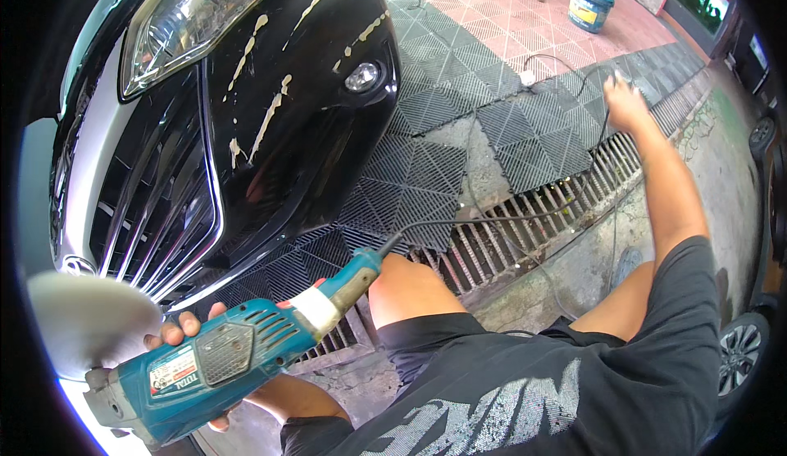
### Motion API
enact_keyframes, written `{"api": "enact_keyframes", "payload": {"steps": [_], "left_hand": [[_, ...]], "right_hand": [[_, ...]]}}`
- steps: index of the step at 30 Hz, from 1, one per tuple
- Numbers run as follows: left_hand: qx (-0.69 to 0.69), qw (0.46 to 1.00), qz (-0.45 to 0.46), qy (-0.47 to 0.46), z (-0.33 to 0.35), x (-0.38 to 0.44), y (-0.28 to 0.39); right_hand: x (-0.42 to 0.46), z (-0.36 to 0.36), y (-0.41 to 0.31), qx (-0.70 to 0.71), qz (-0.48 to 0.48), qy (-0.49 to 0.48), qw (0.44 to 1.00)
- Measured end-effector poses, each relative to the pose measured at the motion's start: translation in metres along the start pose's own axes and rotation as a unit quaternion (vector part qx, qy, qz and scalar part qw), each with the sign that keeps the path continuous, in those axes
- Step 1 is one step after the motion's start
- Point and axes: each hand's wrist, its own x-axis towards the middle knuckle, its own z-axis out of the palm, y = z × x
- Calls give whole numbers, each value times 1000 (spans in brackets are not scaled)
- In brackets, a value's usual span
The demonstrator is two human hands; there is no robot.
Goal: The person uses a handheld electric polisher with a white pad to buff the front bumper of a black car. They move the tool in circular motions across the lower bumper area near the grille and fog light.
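Observation:
A teal and grey Total electric polisher (pixel 209 364) is in my left hand (pixel 178 330), whose fingers wrap round its front body; the tool hides most of the palm. Its round pale pad (pixel 92 324) looks blurred, close to the car's grille. My right hand (pixel 624 102) is stretched out to the far right over the floor tiles, with the black power cord (pixel 605 127) passing at its fingers. The cord runs from the tool's rear handle towards that hand. Streaks of cream-coloured paste (pixel 270 118) lie on the black car bumper (pixel 307 167), between the headlight (pixel 190 19) and the fog light (pixel 361 77).
Dark interlocking floor tiles (pixel 529 136) border a metal drain grate (pixel 492 241), with cord loops across both. A teal bucket (pixel 590 10) stands on the pink tiles at the upper right. Another vehicle's wheel (pixel 743 354) shows at the right edge.

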Motion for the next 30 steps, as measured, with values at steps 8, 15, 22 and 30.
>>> {"api": "enact_keyframes", "payload": {"steps": [8, 15, 22, 30], "left_hand": [[-64, 994, -44, -81, 22, 27, -60], [48, 991, -69, -105, 25, 25, -125], [247, 935, -256, -12, 26, -3, -150], [242, 841, -399, 274, 52, -66, -151]], "right_hand": [[-108, 95, -121, 85, -61, -399, 911], [-145, -141, -265, 715, -335, -22, 613], [-219, -185, -359, 705, -409, 255, 520], [-214, -134, -376, 890, -265, 71, 364]]}}
